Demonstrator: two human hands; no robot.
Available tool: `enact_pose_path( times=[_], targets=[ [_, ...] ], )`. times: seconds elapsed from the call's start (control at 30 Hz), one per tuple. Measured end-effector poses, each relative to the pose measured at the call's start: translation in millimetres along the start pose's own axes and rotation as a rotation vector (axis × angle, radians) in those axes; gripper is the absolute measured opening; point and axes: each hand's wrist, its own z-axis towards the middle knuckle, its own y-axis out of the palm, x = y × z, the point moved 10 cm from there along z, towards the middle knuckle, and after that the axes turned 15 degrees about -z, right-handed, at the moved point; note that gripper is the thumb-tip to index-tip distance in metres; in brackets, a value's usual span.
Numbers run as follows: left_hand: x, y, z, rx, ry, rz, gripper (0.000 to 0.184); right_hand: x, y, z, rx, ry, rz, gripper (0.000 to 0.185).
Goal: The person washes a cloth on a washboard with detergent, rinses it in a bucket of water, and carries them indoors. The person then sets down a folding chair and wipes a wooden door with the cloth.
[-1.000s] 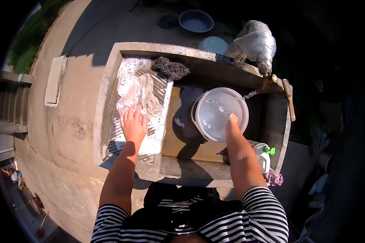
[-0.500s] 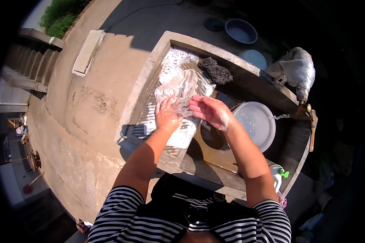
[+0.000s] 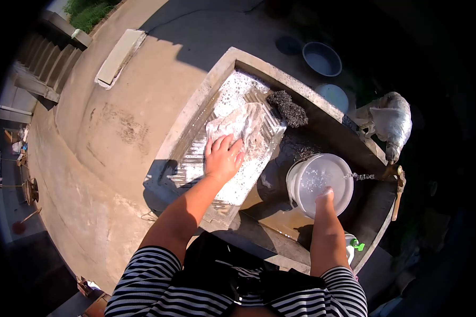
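Observation:
My left hand lies with fingers spread on the lower edge of a wet, whitish cloth. The cloth rests on the ridged, suds-covered washboard slab of a concrete sink. Over on the right, my right hand dips into a white bucket of cloudy water; its fingers are under the surface and hidden. Water runs into the bucket from a tap wrapped at the sink's right wall. A dark, curly scrubbing clump sits at the slab's upper right corner.
A wooden-handled brush hangs over the sink's right edge. Close to my right forearm stands a white bottle with a green cap. Basins lie on the ground beyond the sink. A silvery wrapped pipe rises behind the tap.
My right hand has gone from beside my left, over the slab, down into the bucket. The bucket now looks tilted and shifted slightly left. My left hand has stayed at the cloth.

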Motion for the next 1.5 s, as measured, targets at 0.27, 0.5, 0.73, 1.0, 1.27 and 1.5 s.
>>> enact_pose_path(
  times=[0.27,0.5,0.73,1.0,1.27,1.5],
  targets=[
    [-2,-1,0,-0.024,-0.011,-0.019,0.033,-51,206,-342,-1.538,0.192,-0.209,0.036],
    [-23,-11,-2,0.120,-0.015,-0.273,0.017,-67,315,-408,-0.276,-1.781,-1.040,0.026],
    [-32,-30,-41,0.116,-0.031,-0.382,0.021,8,224,-467,-0.461,-1.921,-1.125,0.013],
    [-58,1,63,0.065,-0.064,0.032,0.033,-46,295,-436,-0.052,-1.802,-1.128,0.022],
    [-14,-17,-28,-0.028,0.205,-0.106,0.020,9,244,-441,-0.457,-1.761,-1.102,0.012],
    [-29,-25,23,0.170,0.086,0.019,0.016,-28,272,-439,-0.144,-1.754,-1.077,0.011]
  ],
)
